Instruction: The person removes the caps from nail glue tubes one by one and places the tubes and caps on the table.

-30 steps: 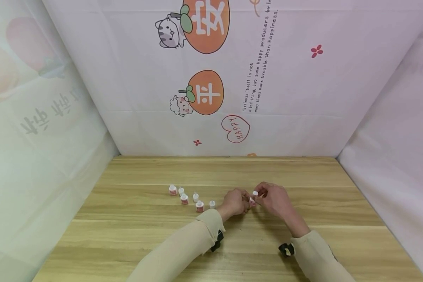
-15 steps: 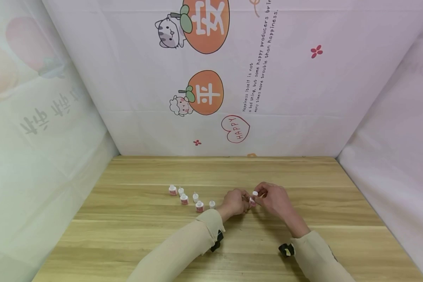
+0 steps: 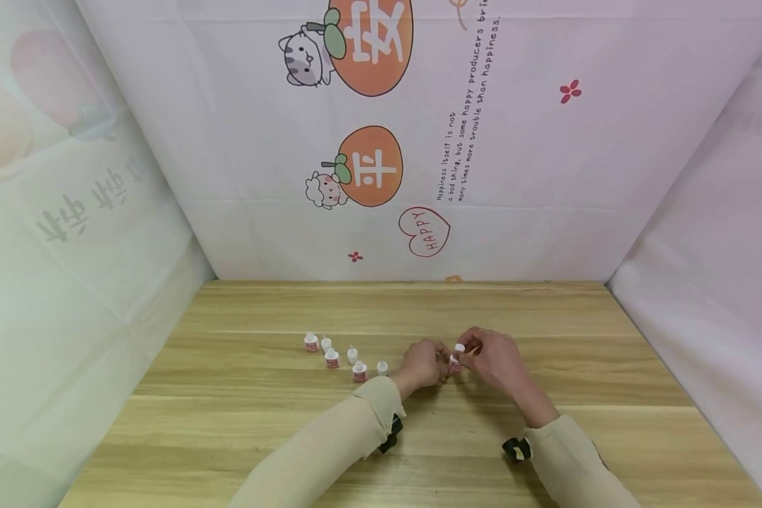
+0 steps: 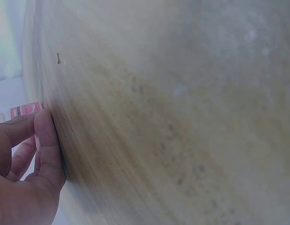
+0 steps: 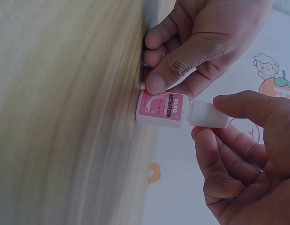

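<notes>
A small white nail glue bottle [image 5: 161, 108] with a pink label stands on the table, right of centre in the head view. My left hand [image 3: 424, 363] steadies its body, thumb and fingers pinching it low down. My right hand [image 3: 497, 360] pinches the white cap [image 5: 208, 115] between thumb and fingers, at the bottle's neck. Whether the cap is fully seated cannot be told. In the left wrist view, only part of the pink label [image 4: 25, 110] shows past my fingers.
Left of my hands stand three similar bottles, the nearest a pink-labelled bottle [image 3: 359, 372]. Beside them are three small white caps, one cap [image 3: 352, 355] with a thin stem pointing up. White printed cloth [image 3: 514, 233] walls the wooden table [image 3: 260, 437] at back and sides.
</notes>
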A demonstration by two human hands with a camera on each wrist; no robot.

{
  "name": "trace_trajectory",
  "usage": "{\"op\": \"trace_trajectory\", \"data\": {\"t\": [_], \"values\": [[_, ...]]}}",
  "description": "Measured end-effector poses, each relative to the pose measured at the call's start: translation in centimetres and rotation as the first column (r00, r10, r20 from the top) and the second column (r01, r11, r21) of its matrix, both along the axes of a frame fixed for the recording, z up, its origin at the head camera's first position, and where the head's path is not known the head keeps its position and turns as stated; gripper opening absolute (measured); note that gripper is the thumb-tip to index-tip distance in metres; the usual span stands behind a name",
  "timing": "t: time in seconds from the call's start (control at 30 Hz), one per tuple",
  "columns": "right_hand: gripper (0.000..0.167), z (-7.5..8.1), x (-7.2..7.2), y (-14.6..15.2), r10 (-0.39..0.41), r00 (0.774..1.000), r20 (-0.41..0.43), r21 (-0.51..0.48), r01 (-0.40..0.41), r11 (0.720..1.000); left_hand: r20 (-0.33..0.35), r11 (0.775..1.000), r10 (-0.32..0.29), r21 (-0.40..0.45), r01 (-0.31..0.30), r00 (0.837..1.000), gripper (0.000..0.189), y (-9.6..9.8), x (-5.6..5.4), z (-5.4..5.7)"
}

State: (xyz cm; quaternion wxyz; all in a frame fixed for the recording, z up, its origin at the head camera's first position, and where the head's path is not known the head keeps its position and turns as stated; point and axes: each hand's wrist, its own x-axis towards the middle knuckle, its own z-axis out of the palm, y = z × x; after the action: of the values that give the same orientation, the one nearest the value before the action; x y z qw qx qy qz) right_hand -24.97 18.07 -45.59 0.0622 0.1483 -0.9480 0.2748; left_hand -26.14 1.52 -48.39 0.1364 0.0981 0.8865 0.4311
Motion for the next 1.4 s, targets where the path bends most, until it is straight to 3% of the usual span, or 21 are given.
{"op": "trace_trajectory", "data": {"t": [0.63, 1.4], "values": [[0.009, 0.11, 0.1, -0.02, 0.01, 1.0, 0.002, -0.003, -0.01, 1.0, 0.007, 1.0, 0.005, 0.026, -0.005, 1.0, 0.009, -0.03, 0.32, 0.43], [0.011, 0.26, 0.12, -0.08, -0.003, 0.999, 0.05, -0.023, 0.004, 1.0, 0.011, 0.999, 0.006, 0.042, -0.006, 1.0, 0.008, 0.02, 0.17, 0.13]]}}
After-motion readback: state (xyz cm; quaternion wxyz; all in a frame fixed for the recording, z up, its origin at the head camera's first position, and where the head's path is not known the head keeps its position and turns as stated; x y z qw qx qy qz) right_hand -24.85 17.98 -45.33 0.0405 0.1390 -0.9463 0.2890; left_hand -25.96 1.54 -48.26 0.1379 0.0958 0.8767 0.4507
